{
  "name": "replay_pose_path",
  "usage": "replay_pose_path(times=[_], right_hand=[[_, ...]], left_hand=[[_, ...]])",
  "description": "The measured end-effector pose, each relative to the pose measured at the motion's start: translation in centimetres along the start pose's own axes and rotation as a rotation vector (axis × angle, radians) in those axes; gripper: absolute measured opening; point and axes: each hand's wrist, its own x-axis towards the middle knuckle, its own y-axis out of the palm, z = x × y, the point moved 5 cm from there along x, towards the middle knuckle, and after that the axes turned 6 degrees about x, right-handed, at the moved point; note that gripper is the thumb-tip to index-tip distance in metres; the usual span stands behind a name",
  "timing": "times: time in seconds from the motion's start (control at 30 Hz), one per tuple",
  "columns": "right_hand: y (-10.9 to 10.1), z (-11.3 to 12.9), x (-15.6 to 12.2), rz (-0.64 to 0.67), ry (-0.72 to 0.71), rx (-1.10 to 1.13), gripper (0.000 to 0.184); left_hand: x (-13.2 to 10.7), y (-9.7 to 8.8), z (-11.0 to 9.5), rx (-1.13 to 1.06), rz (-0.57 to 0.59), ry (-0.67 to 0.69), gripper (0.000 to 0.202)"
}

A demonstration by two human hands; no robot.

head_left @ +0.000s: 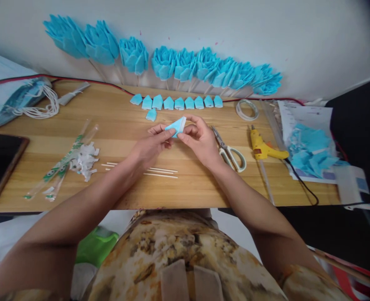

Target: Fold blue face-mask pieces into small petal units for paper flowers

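Between my two hands is a small blue folded piece [174, 126] with a white strip along its right edge. My left hand [155, 140] pinches its left and lower side. The fingers of my right hand [200, 138] close on its right edge, by the white strip. Just beyond, a row of small blue folded pieces [179, 103] lies on the table, with one more blue piece [151, 115] in front of the row. Scissors [229, 150] with pale handles lie right beside my right hand. Thin wooden sticks [161, 170] rest partly beneath my left forearm.
Blue flowers [164, 62] on sticks lean along the wall. A yellow glue gun [263, 146], a tape roll [247, 109] and a pile of blue pieces [313, 146] are on the right. White scraps [84, 161], clear wrappers [61, 167], a phone [3, 163] and a white cord [44, 104] lie left.
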Motion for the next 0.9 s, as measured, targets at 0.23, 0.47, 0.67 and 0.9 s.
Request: replay_pose_path(times=[0.23,0.47,0.67,0.9], right_hand=[[0.2,0.7,-0.1,0.027,-0.027,-0.039,0.02],[0.2,0.8,-0.2,0.019,-0.042,-0.099,0.022],[0.0,1.0,-0.1,0.003,-0.056,-0.127,0.025],[0.0,1.2,-0.1,-0.003,-0.07,-0.113,0.022]], left_hand=[[0.1,-0.1,-0.1,0.034,-0.019,0.035,0.024],[0.0,0.1,-0.1,0.075,-0.032,0.04,0.022],[-0.2,0.5,-0.1,0.091,0.029,0.025,0.024],[-0.2,0.6,-0.2,0.137,0.047,0.029,0.027]])
